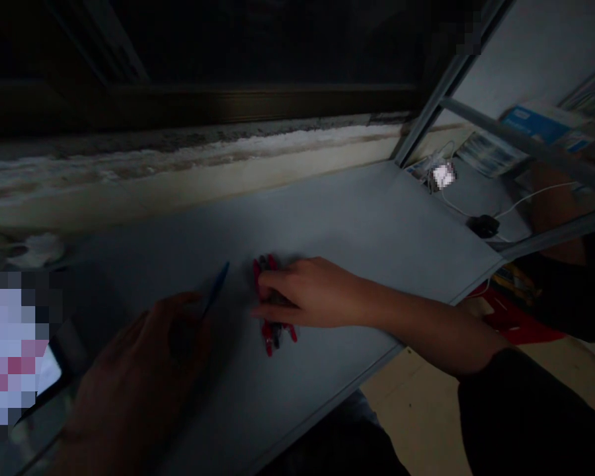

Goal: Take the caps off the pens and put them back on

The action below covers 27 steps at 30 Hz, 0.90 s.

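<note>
Right Hand [317, 291] Across the Red-and-Gray Piece [268, 336], Left Hand [139, 357] Apart

Beneath dim light, the red-and-gray piece lies on the gray tabletop [327, 218], between your two hands but far closer to one than the other. Your right hand reaches it from the right, the index finger and thumb bent narrowly over its middle and touching it; how firmly they grip, you cannot tell from this angle. The piece's long axis runs roughly away from you, toward the wall [302, 165], with one end showing beyond your index finger and the other on your side of the thumb. Your right forearm comes in crosswise to that line.

To the left, with bare tabletop between, your left hand appears to pinch a slim blue piece [217, 287] between thumb and index finger, though deep shadow hides much of the hold. The blue piece slants up and to the right, its free tip level with the far end of the red-and-gray piece, near it but not touching.
</note>
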Motion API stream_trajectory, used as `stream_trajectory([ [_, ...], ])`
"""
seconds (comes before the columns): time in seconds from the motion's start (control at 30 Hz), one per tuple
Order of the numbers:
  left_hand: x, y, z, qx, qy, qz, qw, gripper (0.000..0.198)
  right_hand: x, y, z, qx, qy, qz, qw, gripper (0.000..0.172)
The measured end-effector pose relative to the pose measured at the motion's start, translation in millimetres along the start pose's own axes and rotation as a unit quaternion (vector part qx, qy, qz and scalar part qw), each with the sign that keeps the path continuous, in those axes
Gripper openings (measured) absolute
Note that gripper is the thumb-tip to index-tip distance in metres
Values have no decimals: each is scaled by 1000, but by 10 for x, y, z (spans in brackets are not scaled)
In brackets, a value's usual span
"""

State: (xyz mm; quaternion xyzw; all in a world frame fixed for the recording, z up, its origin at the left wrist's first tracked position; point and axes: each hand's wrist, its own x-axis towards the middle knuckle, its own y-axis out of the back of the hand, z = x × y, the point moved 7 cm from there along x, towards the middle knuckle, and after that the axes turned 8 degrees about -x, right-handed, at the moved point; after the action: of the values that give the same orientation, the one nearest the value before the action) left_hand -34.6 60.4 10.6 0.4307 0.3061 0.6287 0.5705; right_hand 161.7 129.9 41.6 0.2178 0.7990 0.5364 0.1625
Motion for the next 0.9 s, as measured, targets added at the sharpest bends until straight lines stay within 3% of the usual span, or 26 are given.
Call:
stream_trajectory([
  [0.1,9,95,126,-4,8,53,999,17,13,-20,11,120,-23,12,992,43],
  [0.23,-61,124,381,-96,-104,71,987,13,18,-44,-5,296,-33,19,955,43],
  [0.37,-162,106,575,-159,-188,58,967,9,1,-51,-84,407,11,13,913,42],
  [0.47,-164,88,599,-166,-178,49,969,13,8,-102,-89,451,-3,-1,893,50],
  [0.67,-110,21,537,-172,-155,-7,973,26,26,-84,-2,440,-38,56,896,64],
  [0.9,-130,-92,578,-284,-50,-155,945,38,-29,47,-81,424,77,29,902,55],
])
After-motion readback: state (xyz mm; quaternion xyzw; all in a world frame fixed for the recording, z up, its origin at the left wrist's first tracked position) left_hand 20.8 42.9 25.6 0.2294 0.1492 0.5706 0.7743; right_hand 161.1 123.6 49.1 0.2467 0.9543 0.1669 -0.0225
